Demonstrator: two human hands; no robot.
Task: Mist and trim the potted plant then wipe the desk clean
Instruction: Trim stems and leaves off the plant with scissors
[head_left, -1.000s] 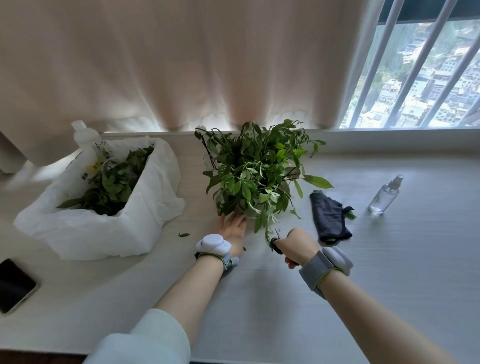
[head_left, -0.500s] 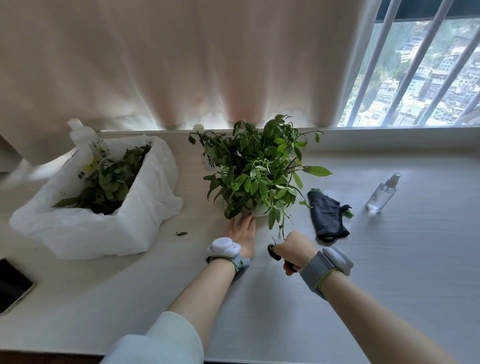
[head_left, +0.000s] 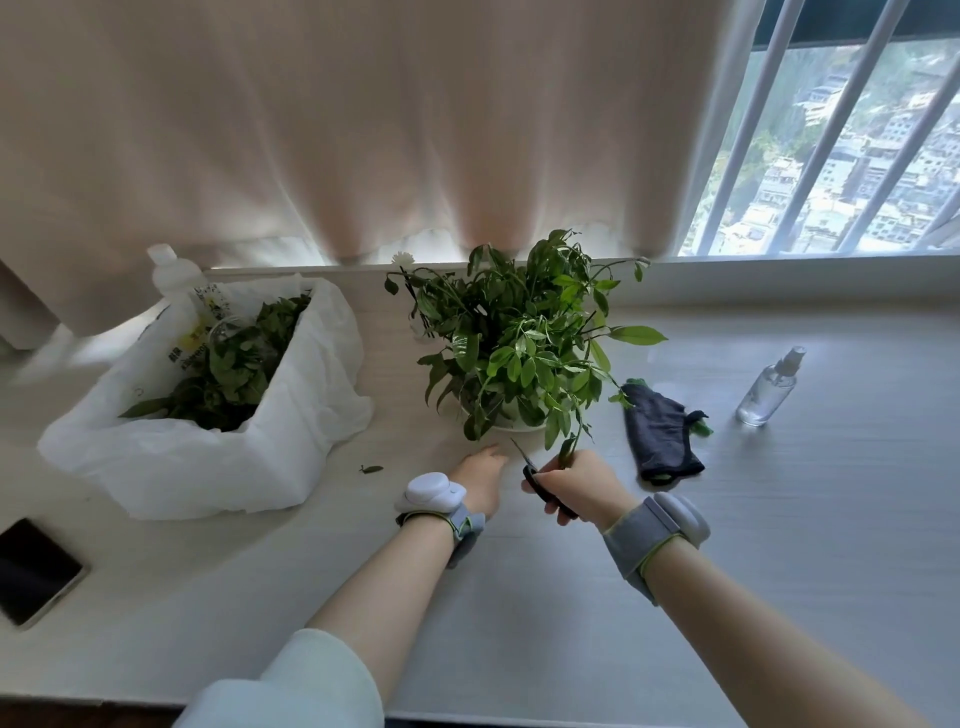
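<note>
A leafy potted plant (head_left: 519, 343) in a white pot stands mid-desk near the curtain. My right hand (head_left: 579, 486) grips black-handled scissors (head_left: 535, 475) just in front of the pot, with a drooping stem hanging down against the hand. My left hand (head_left: 480, 475) lies on the desk at the pot's front left; its fingers reach toward the pot's base and are partly hidden. A dark cloth (head_left: 662, 434) lies right of the plant. Farther right, a clear spray bottle (head_left: 769, 387) rests on the desk.
A white plastic bag (head_left: 208, 447) holding cut leaves and a plastic bottle (head_left: 179, 280) sits at the left. One loose leaf (head_left: 371, 469) lies by the bag. A phone (head_left: 31, 571) lies at the desk's left front edge. Curtain and barred window are behind.
The plant has shifted slightly right relative to my hands. My left hand slid along the pot's front, and my right hand with the scissors rose to meet the hanging stem.
</note>
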